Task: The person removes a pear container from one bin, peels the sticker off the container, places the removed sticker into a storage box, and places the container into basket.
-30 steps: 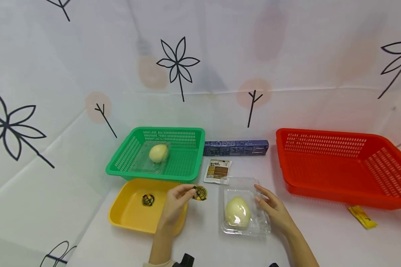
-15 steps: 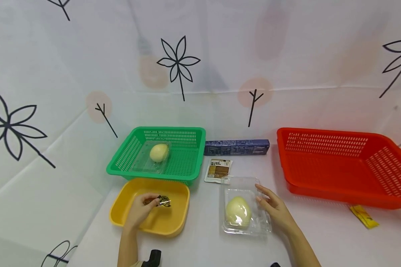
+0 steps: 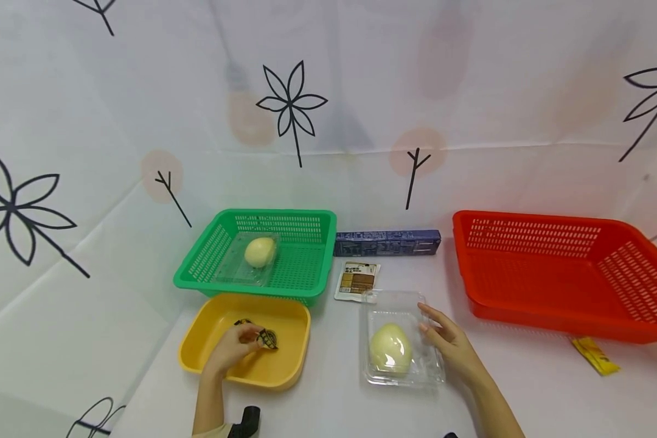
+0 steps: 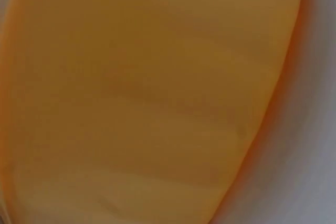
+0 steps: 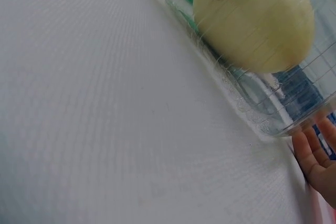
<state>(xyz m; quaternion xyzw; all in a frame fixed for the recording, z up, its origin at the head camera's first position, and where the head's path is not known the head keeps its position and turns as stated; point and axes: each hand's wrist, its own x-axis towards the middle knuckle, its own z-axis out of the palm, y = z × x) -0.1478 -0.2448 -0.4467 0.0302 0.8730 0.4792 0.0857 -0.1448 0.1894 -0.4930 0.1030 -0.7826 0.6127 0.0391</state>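
In the head view my left hand (image 3: 234, 348) is over the yellow tray (image 3: 300, 359), pinching a round black-and-yellow sticker (image 3: 268, 339) between thumb and fingertips. A second such sticker (image 3: 243, 321) lies in the tray, partly hidden behind the hand. My right hand (image 3: 450, 345) rests its fingertips against the right side of a clear plastic clamshell box (image 3: 395, 305). Inside that box sits a pale yellow-green, melon-like fruit (image 3: 390, 349). The right wrist view shows the fruit (image 5: 254, 22) through the plastic, with fingers (image 5: 310, 150) at the box's edge. Only the blurred tray (image 4: 136, 87) fills the left wrist view.
Behind the tray stands a green basket (image 3: 197, 277) with another boxed pale fruit (image 3: 260, 252). A long blue box (image 3: 387, 243) and a brown-and-white packet (image 3: 357, 281) lie at the back. A red basket (image 3: 525, 310) is on the right, with a yellow sachet (image 3: 595, 356) before it.
My left hand has carried the sticker leftward from beside the clamshell box to the yellow tray, then lowered it slightly. The right hand and the boxed fruit have stayed put.
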